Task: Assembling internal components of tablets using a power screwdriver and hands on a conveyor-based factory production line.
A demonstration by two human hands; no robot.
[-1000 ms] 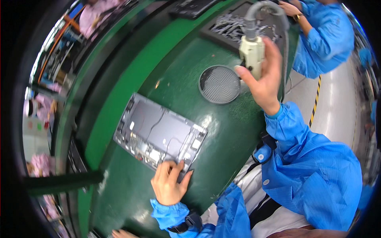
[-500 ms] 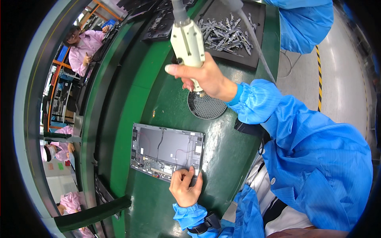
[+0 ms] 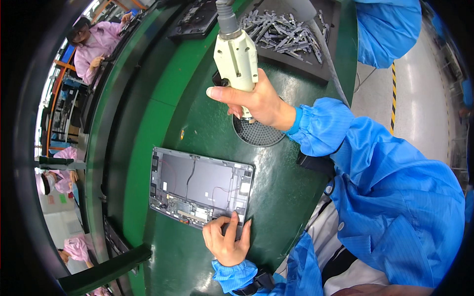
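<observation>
My right hand (image 3: 261, 101) is wrapped round a cream pistol-shaped electric screwdriver (image 3: 236, 59), which hangs from a grey hose. Its lower end is over a round dark dish (image 3: 261, 137) with a grid of small holes; the tip is partly hidden by my fingers. Below the dish in the picture lies an opened laptop base (image 3: 207, 180), with a bare circuit board along one long edge and thin cables inside. My left hand (image 3: 227, 241) grips its near corner, index fingertip on the inside and thumb at the outer edge. Whatever is under the palm is hidden.
A dark tray (image 3: 316, 69) full of thin grey metal strips stands at the top of the green bench (image 3: 266, 212). Another laptop base (image 3: 195, 19) sits at the far side. A blue sleeve (image 3: 387, 34) of someone nearby is at upper right; people in pink work across the line.
The view has shifted a little, so the laptop base and my left hand appear slightly further left. My right hand stays over the dish with the screwdriver; both grips look the same.
</observation>
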